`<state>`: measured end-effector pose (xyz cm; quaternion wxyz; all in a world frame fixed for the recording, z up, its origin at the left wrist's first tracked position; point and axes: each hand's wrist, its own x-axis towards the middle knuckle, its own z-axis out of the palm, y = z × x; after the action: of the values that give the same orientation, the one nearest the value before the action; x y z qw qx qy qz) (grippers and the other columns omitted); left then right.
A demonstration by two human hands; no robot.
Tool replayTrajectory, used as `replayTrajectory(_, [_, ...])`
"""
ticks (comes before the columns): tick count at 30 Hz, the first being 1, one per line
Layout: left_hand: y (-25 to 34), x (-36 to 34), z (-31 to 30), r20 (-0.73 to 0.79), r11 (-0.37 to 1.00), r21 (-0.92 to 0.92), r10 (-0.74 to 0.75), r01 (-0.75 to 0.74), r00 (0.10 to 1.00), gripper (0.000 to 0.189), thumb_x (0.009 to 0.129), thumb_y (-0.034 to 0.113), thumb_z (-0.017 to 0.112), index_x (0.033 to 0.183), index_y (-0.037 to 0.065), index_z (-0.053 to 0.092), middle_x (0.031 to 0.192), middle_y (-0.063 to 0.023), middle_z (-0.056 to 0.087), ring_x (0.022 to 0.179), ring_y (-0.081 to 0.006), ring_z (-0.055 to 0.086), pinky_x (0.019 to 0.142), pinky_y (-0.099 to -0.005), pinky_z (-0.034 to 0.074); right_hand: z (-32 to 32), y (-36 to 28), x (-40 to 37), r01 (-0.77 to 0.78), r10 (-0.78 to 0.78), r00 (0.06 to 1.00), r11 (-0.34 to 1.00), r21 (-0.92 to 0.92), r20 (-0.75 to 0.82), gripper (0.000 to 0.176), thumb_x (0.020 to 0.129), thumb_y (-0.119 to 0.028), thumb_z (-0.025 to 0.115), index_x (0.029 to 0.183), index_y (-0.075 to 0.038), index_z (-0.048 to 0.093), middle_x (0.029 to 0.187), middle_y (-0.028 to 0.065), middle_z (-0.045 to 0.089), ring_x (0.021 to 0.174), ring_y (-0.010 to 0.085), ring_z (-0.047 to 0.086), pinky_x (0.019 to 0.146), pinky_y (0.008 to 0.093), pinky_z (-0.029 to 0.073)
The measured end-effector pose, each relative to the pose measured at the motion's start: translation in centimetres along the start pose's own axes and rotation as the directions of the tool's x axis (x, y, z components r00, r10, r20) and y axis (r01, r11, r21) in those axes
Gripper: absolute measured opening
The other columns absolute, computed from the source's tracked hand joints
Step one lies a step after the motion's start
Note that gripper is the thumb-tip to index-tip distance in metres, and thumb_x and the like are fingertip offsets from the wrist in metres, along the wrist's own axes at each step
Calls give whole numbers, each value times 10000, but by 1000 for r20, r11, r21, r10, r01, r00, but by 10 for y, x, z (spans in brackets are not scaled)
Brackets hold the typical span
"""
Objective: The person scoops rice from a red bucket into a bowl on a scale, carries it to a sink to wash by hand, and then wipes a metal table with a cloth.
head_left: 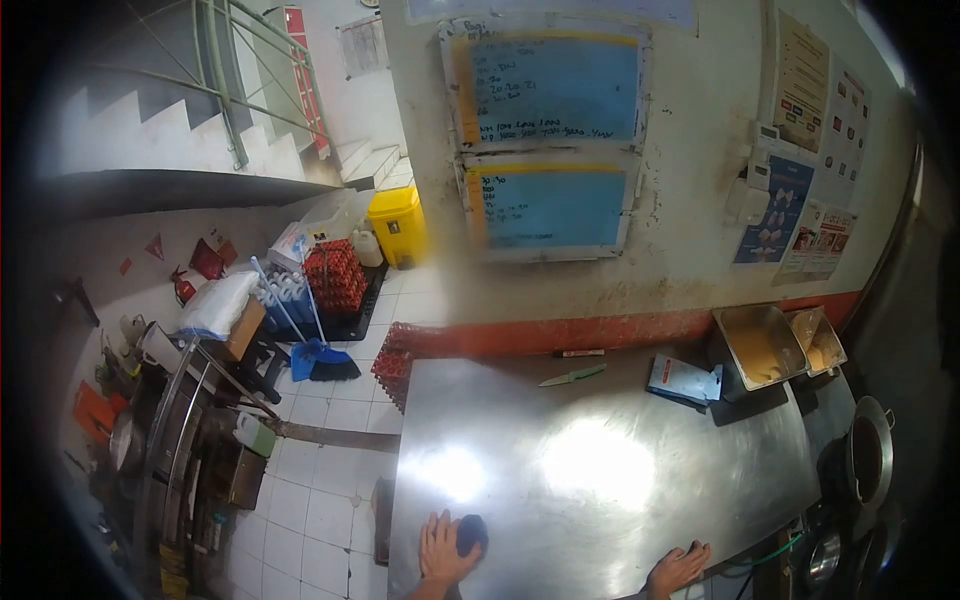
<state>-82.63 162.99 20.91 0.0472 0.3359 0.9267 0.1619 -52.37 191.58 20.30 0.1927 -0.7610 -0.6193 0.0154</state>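
My left hand (pixel 447 550) is near the front left corner of the steel table (pixel 520 490), its fingers pointing away from me. Against the right side of that hand is a small, dark, rounded object (pixel 472 536); the hand is partly around it, and I cannot make out its exact kind. My right hand (pixel 680 571) is at the table's front edge, right of the middle. Its fingers are loosely bent and apart, and nothing shows in them.
On the table's far side lie a green-handled knife (pixel 574 376) and a pale blue packet (pixel 684 380). Metal pans (pixel 757 346) of yellowish contents stand at the back right. A large metal wok (pixel 870 452) is to the right. A blue broom (pixel 325 362) stands left.
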Motion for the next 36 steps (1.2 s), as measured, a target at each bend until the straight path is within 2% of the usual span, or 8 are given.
replayTrajectory(36, [-1, 0, 2, -77, 1000, -16, 26, -27, 997, 680, 808, 508, 630, 1307, 58, 527, 1478, -157, 390, 1419, -372, 258, 1178, -510, 171, 0, 1, -1, 17, -17, 1000, 1000, -4, -1, 391, 879, -106, 473, 1261, -23, 489, 1391, 160, 417, 1317, 321, 403, 1114, 478, 254])
